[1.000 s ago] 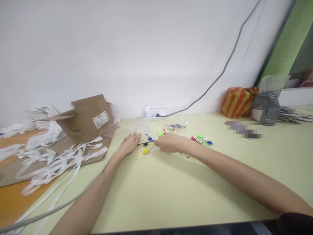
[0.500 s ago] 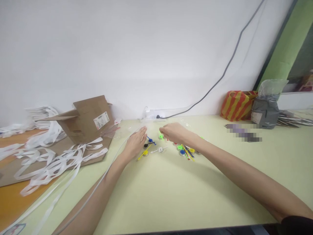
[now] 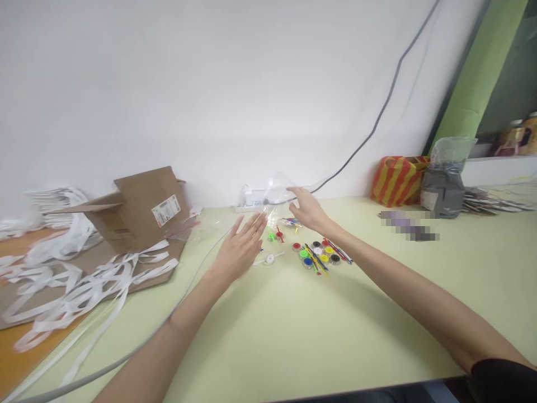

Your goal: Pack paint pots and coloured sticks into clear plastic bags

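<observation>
Fingers stretched out, my left hand (image 3: 241,249) hovers palm down over the table's middle, partly covering small coloured plastic pieces. Its fingertips reach the lower edge of a clear plastic bag (image 3: 274,196). My right hand (image 3: 309,211) is at the bag's right side with thumb and forefinger apart; whether it touches the film is unclear. A white spinner arrow piece (image 3: 269,258) lies by my left hand, with a green piece (image 3: 272,237) and a red piece (image 3: 279,235) behind it. Below my right hand is a cluster of coloured discs (image 3: 308,262) and thin sticks (image 3: 316,258).
An open cardboard box (image 3: 142,212) and tangled white straps (image 3: 92,285) occupy the left. A grey cable (image 3: 172,313) runs beside my left arm. A power strip (image 3: 254,198) sits against the wall. A striped bag (image 3: 396,182) and grey package (image 3: 442,193) stand at the back right.
My right hand has moved up and back from the green piece to the clear bag, which now stands raised. My left hand has shifted right over the pieces. The view has turned slightly.
</observation>
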Tool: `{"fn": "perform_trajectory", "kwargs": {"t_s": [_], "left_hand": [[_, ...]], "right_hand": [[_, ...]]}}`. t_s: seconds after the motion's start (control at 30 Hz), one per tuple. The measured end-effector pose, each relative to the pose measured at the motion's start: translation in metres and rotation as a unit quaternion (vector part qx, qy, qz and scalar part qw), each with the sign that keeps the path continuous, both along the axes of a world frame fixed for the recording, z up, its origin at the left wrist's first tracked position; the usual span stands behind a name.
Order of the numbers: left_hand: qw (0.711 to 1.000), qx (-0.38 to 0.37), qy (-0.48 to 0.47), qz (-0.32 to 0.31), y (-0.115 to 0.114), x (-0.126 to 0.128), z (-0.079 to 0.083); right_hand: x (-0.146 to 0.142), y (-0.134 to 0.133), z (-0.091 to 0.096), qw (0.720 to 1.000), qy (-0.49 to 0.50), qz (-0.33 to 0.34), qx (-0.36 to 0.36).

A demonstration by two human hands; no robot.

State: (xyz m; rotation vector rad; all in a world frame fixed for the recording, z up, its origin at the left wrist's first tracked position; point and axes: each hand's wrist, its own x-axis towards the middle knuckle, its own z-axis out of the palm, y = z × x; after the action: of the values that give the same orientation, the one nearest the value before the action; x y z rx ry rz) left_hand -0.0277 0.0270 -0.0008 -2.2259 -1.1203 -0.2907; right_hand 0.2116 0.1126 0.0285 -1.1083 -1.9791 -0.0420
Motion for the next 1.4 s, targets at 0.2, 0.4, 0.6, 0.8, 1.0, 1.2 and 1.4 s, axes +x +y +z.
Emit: {"fn": "perform_trajectory", "kwargs": {"t_s": [0.2,0.4,0.6,0.8,1.0,1.2,1.4], "left_hand": [[1.000,0.001,0.030,-0.001,0.001,0.001,-0.003],[0.999,-0.003,0.038,-0.012,-0.001,0.004,0.000],[0.999,-0.010,0.026,-0.045,-0.005,0.007,0.003],[0.997,-0.013,0.028,-0.074,-0.006,0.007,0.002],[0.997,-0.015,0.033,-0.073,-0.006,0.007,0.003],[0.996,-0.012,0.033,-0.078,-0.007,0.007,0.003],[0.997,-0.014,0.023,-0.072,-0.006,0.005,0.004]], "right_hand": [[0.010,0.015,-0.002,0.996,0.053,-0.017,-0.065],[0.015,0.016,0.000,0.993,0.067,-0.026,-0.098],[0.021,0.021,-0.004,0.984,0.102,-0.071,-0.127],[0.028,0.031,-0.014,0.980,0.109,-0.097,-0.134],[0.033,0.035,-0.016,0.979,0.114,-0.103,-0.135],[0.034,0.036,-0.019,0.979,0.126,-0.064,-0.144],[0.033,0.035,-0.013,0.983,0.132,-0.037,-0.122]]}}
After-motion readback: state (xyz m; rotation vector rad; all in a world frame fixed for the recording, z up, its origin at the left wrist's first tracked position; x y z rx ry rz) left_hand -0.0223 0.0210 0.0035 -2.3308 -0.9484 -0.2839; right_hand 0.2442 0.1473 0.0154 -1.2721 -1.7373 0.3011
